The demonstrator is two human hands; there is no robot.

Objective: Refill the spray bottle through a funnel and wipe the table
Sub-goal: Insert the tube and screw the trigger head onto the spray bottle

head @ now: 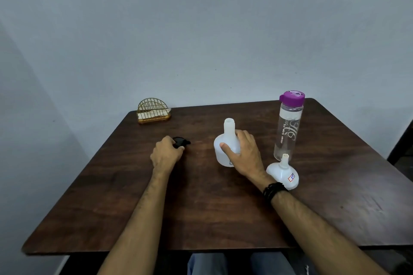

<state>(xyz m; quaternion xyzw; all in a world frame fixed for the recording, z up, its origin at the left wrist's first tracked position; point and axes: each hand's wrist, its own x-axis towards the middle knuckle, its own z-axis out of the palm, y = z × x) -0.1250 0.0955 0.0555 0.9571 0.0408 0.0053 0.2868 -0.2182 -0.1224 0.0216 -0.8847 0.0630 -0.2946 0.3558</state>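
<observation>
A white spray bottle [224, 140] stands upright mid-table with its neck open and no spray head on it. My right hand [243, 154] wraps around its body from the right. The black spray head [181, 141] lies on the table to the left, and my left hand [166, 154] is closed over its near end. A white funnel [282, 171] sits mouth-down on the table, spout up, just right of my right wrist. Behind it stands a clear water bottle [288, 128] with a purple cap, upright and capped.
A gold wire napkin holder [153, 109] with white napkins stands at the far left corner of the dark wooden table [223, 212]. A grey wall runs behind the table. My knees show under the near edge.
</observation>
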